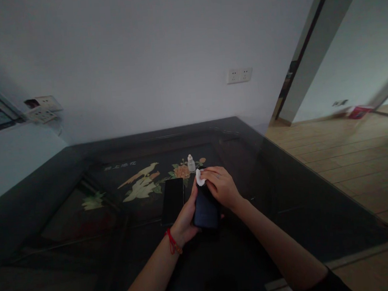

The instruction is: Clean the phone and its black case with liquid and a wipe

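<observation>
My left hand (pixel 185 217) is closed round a dark phone (pixel 205 211), holding it up off the table from its left side. My right hand (pixel 220 185) pinches a small white pad (pixel 200 178) and presses it against the phone's top end. A second dark phone (pixel 173 199) lies flat on the table just left of my hands. A little clear bottle with a white cap (pixel 191 163) stands upright just beyond the hands. A red cord circles my left wrist.
The black glass-topped table (pixel 283 188) carries a painted bird and flower design under the glass. A white wall with sockets (pixel 239 75) rises behind it. Wooden floor (pixel 347 152) and a doorway lie to the right.
</observation>
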`<action>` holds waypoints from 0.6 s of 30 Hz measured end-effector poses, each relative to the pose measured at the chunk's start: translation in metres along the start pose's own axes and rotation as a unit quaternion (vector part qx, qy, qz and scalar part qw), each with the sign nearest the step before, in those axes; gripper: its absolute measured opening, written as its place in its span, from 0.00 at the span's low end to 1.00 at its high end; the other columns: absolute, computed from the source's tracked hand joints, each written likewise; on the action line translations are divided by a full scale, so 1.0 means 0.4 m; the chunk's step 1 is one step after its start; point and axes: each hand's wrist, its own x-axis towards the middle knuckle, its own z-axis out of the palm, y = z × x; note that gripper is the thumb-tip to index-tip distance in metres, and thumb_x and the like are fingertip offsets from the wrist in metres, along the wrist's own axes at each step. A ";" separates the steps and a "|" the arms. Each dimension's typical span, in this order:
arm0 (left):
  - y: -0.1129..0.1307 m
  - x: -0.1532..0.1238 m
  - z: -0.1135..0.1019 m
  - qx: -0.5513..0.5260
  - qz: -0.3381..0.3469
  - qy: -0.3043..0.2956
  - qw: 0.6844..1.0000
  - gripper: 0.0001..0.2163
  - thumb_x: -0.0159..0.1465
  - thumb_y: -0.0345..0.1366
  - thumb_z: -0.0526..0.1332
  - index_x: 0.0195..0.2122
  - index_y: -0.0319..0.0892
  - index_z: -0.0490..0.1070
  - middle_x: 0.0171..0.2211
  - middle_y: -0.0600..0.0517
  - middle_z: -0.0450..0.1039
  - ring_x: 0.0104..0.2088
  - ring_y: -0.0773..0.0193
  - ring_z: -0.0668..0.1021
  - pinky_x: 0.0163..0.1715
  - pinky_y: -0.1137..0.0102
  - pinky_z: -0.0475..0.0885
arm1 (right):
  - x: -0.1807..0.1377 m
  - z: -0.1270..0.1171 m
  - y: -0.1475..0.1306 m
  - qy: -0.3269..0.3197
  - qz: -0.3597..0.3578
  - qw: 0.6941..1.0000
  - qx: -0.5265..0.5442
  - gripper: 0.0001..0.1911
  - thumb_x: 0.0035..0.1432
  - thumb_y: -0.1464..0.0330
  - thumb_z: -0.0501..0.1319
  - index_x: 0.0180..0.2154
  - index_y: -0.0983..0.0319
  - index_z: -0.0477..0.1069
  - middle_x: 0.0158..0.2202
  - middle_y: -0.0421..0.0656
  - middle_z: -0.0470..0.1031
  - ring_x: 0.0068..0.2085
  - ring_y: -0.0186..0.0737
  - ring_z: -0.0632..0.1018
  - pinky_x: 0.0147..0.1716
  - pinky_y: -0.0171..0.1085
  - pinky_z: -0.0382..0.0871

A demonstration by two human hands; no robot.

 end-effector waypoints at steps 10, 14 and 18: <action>0.049 0.035 -0.059 -0.030 0.044 0.003 0.999 0.23 0.64 0.49 0.51 0.46 0.33 0.69 0.35 0.44 0.77 0.35 0.58 0.80 0.42 0.64 0.73 | -0.019 0.029 -0.076 -0.086 -0.188 0.975 0.087 0.12 0.55 0.75 0.55 0.40 0.61 0.72 0.41 0.43 0.79 0.46 0.35 0.77 0.54 0.40 0.64; 0.066 0.046 -0.068 -0.017 0.061 -0.003 0.998 0.25 0.65 0.48 0.47 0.54 0.32 0.64 0.42 0.42 0.76 0.40 0.56 0.79 0.46 0.62 0.71 | -0.022 0.033 -0.099 -0.104 -0.211 0.963 0.127 0.12 0.55 0.75 0.54 0.40 0.61 0.71 0.41 0.43 0.79 0.45 0.34 0.77 0.56 0.38 0.63; 0.082 0.039 -0.061 0.000 0.082 0.027 0.996 0.27 0.66 0.49 0.44 0.58 0.34 0.60 0.44 0.42 0.75 0.43 0.56 0.78 0.48 0.59 0.70 | -0.021 0.027 -0.086 -0.106 -0.188 0.969 0.122 0.13 0.55 0.75 0.53 0.40 0.60 0.72 0.41 0.42 0.79 0.43 0.33 0.78 0.56 0.38 0.63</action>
